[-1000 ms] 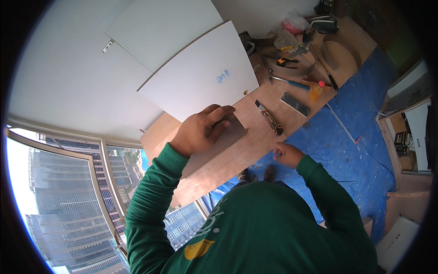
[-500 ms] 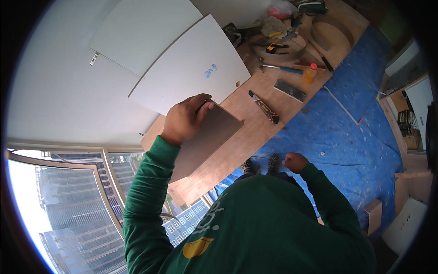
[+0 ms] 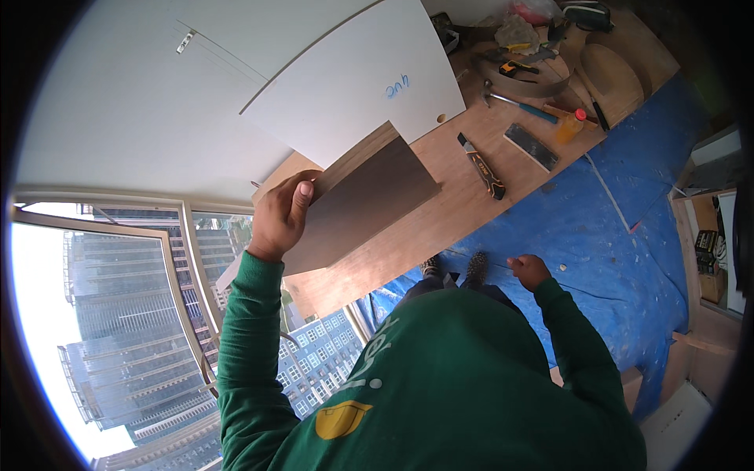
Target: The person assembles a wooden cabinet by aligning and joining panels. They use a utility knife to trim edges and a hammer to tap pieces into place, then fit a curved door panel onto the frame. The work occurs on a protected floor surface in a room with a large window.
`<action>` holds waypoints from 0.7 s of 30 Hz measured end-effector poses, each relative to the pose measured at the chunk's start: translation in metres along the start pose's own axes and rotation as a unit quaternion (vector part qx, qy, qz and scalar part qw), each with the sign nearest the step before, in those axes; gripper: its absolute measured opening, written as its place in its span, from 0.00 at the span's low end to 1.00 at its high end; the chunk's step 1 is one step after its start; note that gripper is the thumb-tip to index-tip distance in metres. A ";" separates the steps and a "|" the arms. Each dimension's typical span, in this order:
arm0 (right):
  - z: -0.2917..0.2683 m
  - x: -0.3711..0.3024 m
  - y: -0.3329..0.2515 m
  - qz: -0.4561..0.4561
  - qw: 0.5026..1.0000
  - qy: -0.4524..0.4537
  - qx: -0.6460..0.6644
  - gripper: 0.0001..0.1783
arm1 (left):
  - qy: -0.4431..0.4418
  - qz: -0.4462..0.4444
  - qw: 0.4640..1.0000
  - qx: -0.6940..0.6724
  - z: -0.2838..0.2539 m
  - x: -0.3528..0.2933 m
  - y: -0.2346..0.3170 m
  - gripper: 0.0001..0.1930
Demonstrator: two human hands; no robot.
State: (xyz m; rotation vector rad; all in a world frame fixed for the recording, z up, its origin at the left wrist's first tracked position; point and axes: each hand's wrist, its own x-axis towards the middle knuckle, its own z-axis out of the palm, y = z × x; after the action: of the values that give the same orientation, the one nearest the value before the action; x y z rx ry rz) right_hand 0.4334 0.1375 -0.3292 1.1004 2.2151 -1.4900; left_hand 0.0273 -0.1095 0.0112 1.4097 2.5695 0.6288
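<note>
My left hand (image 3: 281, 215) grips the upper edge of a brown wooden board (image 3: 365, 196), thumb over the edge, the other fingers mostly hidden behind. The board is tilted over the plywood worktop (image 3: 345, 275), and its pale, thick edge shows. Behind it lies a large white panel (image 3: 345, 94) with blue handwriting and a small round hole near one corner. My right hand (image 3: 531, 271) hangs low above the blue floor sheet, fingers curled closed, with nothing seen in them. A utility knife (image 3: 481, 166) with a black and orange handle lies right of the board.
On the worktop are a dark rectangular block (image 3: 532, 147), an orange bottle (image 3: 569, 127) with a red cap, a hammer (image 3: 522, 105) and coiled edging strip (image 3: 609, 71). Blue sheeting (image 3: 605, 235) covers the floor. A window (image 3: 94, 314) stands at the left.
My left hand has slid left along the board's upper edge, and the board has turned so that this edge shows. The whole scene has shifted right in view. My right hand stays low and closed.
</note>
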 end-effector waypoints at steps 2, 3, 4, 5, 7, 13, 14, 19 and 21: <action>0.017 0.000 0.023 -0.003 0.999 -0.022 -0.033 0.30 | -0.013 -0.070 0.990 -0.123 -0.001 0.013 -0.019 0.37; 0.029 -0.004 0.041 -0.021 0.999 -0.028 -0.034 0.30 | -0.026 -0.098 0.984 -0.148 -0.002 0.019 -0.028 0.39; 0.042 -0.010 0.063 -0.051 0.998 -0.033 -0.022 0.31 | -0.034 -0.114 0.977 -0.176 -0.002 0.026 -0.036 0.40; 0.056 -0.014 0.087 -0.075 0.993 -0.077 -0.048 0.27 | -0.029 -0.153 0.968 -0.197 -0.002 0.034 -0.044 0.40; 0.090 -0.035 0.135 -0.128 0.970 -0.103 -0.177 0.23 | -0.046 -0.205 0.957 -0.202 -0.005 0.046 -0.056 0.38; 0.171 -0.138 0.212 0.157 0.958 -0.234 -0.061 0.21 | -0.140 -0.271 0.931 -0.199 -0.019 0.065 -0.074 0.30; 0.179 -0.151 0.212 0.180 0.953 -0.241 -0.043 0.22 | -0.144 -0.280 0.925 -0.212 -0.021 0.068 -0.077 0.29; 0.208 -0.188 0.204 0.256 0.930 -0.263 0.030 0.22 | -0.195 -0.297 0.905 -0.233 -0.029 0.086 -0.095 0.27; 0.216 -0.193 0.201 0.272 0.923 -0.267 0.049 0.23 | -0.182 -0.304 0.915 -0.193 -0.030 0.092 -0.102 0.28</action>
State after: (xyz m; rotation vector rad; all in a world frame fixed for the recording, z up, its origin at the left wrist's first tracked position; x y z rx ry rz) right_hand 0.6651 -0.0990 -0.4507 1.0558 1.3435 -1.4302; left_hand -0.1121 -0.0898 0.0014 0.4946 2.2303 0.6374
